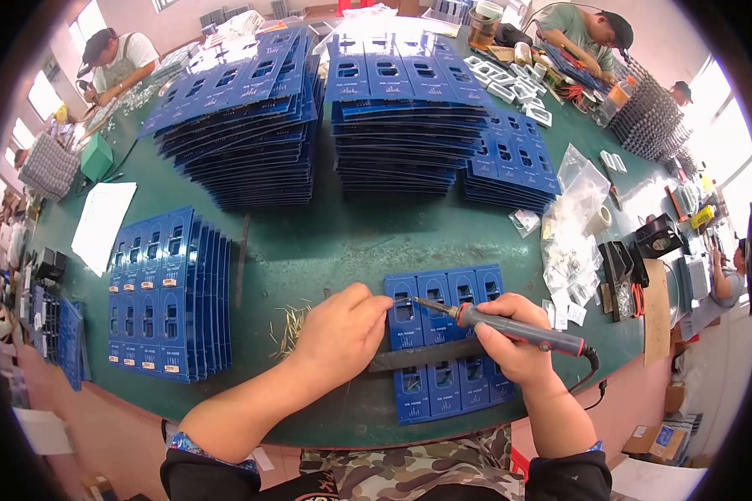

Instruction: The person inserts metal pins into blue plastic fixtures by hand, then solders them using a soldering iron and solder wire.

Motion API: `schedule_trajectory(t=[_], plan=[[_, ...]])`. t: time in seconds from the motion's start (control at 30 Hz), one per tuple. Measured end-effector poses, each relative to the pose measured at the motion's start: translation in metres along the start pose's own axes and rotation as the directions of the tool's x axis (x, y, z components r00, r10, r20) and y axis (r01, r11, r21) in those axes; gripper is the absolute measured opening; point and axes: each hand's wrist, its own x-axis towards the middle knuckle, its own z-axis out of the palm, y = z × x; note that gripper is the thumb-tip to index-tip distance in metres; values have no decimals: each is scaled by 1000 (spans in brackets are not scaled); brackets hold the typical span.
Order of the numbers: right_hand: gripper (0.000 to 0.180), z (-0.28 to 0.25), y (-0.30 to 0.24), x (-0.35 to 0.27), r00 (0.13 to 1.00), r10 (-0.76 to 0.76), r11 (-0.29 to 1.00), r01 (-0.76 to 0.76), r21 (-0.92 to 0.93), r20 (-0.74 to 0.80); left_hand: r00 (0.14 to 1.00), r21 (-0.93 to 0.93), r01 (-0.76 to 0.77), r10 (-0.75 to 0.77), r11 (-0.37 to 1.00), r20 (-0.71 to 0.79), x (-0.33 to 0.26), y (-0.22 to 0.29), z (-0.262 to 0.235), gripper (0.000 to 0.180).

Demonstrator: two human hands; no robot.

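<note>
My right hand (516,341) grips a grey soldering iron (518,327) by its handle. Its tip points left, at the top-left part of a blue circuit board panel (418,334) on the table in front of me. Fingers pinched, my left hand (342,330) is at that panel's upper left edge, close to the iron's tip; whatever the fingers hold is too small or hidden to make out. A dark flat bar (426,356) lies across the middle of the panel. Beside my left hand is a small heap of thin, straw-coloured offcuts (291,328).
Two tall stacks of blue panels (251,125) stand at the back, with a lower stack (514,159) to their right. More panels (154,292) stand upright at left. Plastic bags (572,225), a small fan (658,236) and the iron's cord (591,367) are at right. People work farther off.
</note>
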Motion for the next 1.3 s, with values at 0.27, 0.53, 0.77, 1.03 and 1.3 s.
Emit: schedule_trajectory(t=[0.27, 0.53, 0.77, 1.03, 1.3], plan=[[17, 1, 1, 1, 1000, -12, 1000, 11, -29, -5, 1000, -12, -9, 9, 1000, -5, 0, -3, 0, 14], [18, 2, 1, 1, 1000, -9, 999, 9, -40, 1, 1000, -15, -16, 16, 1000, 9, 0, -4, 1, 13], [18, 2, -1, 1, 1000, 7, 998, -7, -63, 6, 1000, -17, -13, 14, 1000, 14, -1, -4, 2, 13], [19, 4, 11, -6, 999, 4, 1000, -4, 12, -36, 1000, -19, -24, 24, 1000, 2, -1, -3, 1, 13], [18, 3, 12, -7, 998, -48, 998, 50, 40, -37, 999, -12, -26, 26, 1000, 21, -1, 0, 0, 12]])
